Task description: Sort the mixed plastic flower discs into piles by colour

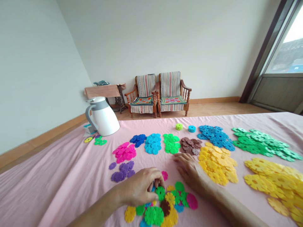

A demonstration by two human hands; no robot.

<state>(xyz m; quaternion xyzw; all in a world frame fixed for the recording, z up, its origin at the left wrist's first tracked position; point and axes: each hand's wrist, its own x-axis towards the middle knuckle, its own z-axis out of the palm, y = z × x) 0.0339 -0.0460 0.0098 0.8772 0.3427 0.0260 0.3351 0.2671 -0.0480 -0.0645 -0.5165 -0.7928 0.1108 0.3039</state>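
My left hand (144, 186) is curled over a mixed heap of flower-shaped plastic discs at the near middle of the table. Its fingertips point down beside a green disc (160, 193), and a bit of blue shows beneath them; whether they grip a piece is hidden. My right hand (189, 167) rests with fingers stretched out, just below the pile of brown discs (190, 146) and left of the yellow pile (215, 164). Between the hands lies a single pink disc (164, 175). The mixed heap also has a brown disc (165, 208) and a magenta disc (192, 201).
Sorted piles surround the hands: purple (123, 171), pink (124, 152), dark blue (138, 140), light blue (153, 143) and bright green (171, 143). Larger green (262, 142) and yellow (279, 179) piles lie right. A white jug (104, 118) stands at the far left on the pink cloth (71, 176).
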